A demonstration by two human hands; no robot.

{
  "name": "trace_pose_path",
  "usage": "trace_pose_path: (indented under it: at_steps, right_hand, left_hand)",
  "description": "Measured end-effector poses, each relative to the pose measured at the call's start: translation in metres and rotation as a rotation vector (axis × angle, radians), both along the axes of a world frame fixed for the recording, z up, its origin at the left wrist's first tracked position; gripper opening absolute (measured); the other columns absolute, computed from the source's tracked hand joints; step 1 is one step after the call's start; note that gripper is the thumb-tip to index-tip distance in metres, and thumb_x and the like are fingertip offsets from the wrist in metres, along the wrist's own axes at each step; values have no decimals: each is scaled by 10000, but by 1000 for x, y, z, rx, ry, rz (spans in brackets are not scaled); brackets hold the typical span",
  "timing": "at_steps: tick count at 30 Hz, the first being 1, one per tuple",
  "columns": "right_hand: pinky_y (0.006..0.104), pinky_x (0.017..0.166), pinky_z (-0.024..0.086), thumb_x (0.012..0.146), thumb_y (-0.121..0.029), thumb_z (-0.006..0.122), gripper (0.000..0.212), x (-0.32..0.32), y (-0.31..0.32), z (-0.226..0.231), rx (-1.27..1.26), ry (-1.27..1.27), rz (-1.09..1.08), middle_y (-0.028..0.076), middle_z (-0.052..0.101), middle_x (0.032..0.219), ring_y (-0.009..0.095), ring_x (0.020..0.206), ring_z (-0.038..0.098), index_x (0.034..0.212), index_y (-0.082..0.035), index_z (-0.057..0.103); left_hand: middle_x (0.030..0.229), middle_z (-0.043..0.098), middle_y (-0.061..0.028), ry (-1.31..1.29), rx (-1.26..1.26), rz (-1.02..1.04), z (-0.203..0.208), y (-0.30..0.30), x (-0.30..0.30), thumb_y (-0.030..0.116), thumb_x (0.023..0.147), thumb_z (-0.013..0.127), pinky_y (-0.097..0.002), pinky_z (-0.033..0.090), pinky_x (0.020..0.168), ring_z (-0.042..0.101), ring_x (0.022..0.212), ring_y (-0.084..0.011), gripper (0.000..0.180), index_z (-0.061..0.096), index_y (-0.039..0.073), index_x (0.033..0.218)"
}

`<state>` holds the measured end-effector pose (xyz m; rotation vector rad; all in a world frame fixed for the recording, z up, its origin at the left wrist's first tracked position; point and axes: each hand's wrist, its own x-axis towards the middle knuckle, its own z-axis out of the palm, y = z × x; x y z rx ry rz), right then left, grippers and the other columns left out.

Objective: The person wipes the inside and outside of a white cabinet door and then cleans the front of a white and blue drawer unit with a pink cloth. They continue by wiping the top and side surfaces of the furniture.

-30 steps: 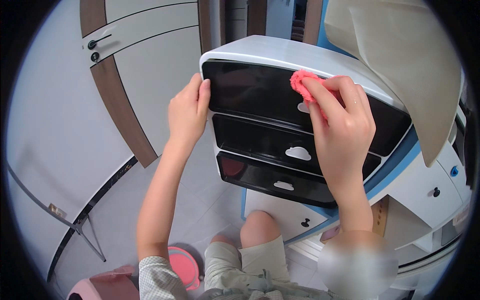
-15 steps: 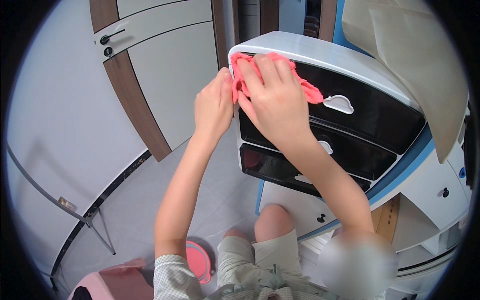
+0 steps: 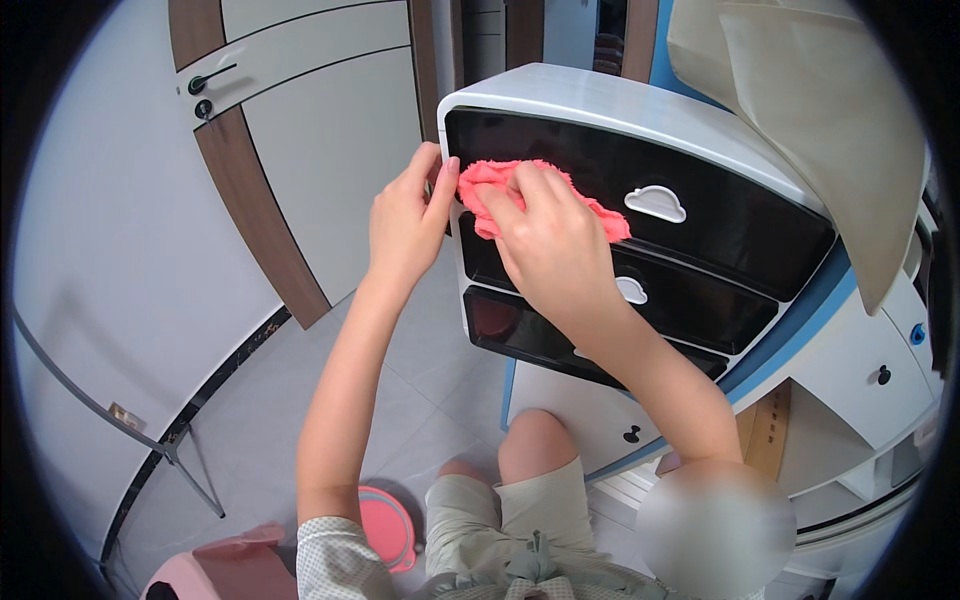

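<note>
A fluffy coral-pink cloth (image 3: 482, 178) is bunched under the fingers of my right hand (image 3: 555, 245), pressed to the glossy black front of the top drawer (image 3: 735, 220) near its left end. My left hand (image 3: 408, 215) grips the left edge of the white drawer unit (image 3: 640, 105), thumb at the front corner and fingers along the side. The unit has three black-fronted drawers with white cloud-shaped handles; the top handle (image 3: 656, 204) lies right of the cloth. My right forearm partly covers the lower drawers.
The drawer unit stands on a white and blue cabinet (image 3: 560, 400) with black knobs. Beige fabric (image 3: 800, 110) hangs at the right. A pink round basin (image 3: 386, 530) sits on the floor by my legs. At the left are a door (image 3: 330, 130) and a grey metal frame (image 3: 95, 400).
My right hand has moved the cloth down from the top drawer's upper left corner toward its lower edge. My left hand stays at the unit's side edge, its fingers shifted slightly.
</note>
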<state>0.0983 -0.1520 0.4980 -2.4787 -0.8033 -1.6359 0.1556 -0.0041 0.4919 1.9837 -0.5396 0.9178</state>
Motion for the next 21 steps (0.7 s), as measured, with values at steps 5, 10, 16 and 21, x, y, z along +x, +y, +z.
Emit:
trace_pose_path:
  at_steps: [5,10,16,21]
  right_hand:
    - [317,620,476,662,-7,646,255,-12,-19,0,-54,7,-26,88,503,810,230,766,540,911,-29,597]
    - [240,577,482,688,-74,622,179,-28,-40,1,-152,-46,-131,68,503,800,179,762,533,848,-21,561]
    - [244,573,485,686,-61,617,203,-50,-62,-2,-165,-23,-215,65,505,805,173,744,542,880,-25,572]
    - [275,589,500,666,-48,629,245,-67,-87,-1,-75,-12,-216,74,507,810,207,767,557,909,-42,595]
  left_hand:
    - [645,545,-19,97,-143,14,-1,-8,-5,350,903,522,-315,396,511,524,503,-178,274,467,89,968]
    - [694,542,-12,78,-251,-13,-7,-11,-5,382,878,568,-298,407,545,538,553,-132,369,427,83,1040]
    - [710,540,-35,133,-128,61,-9,-14,-4,409,929,458,-321,423,575,553,583,-188,318,465,120,1062]
    - [737,524,-36,11,-138,78,-10,-17,-7,389,928,481,-324,420,566,536,566,-178,339,423,89,1074]
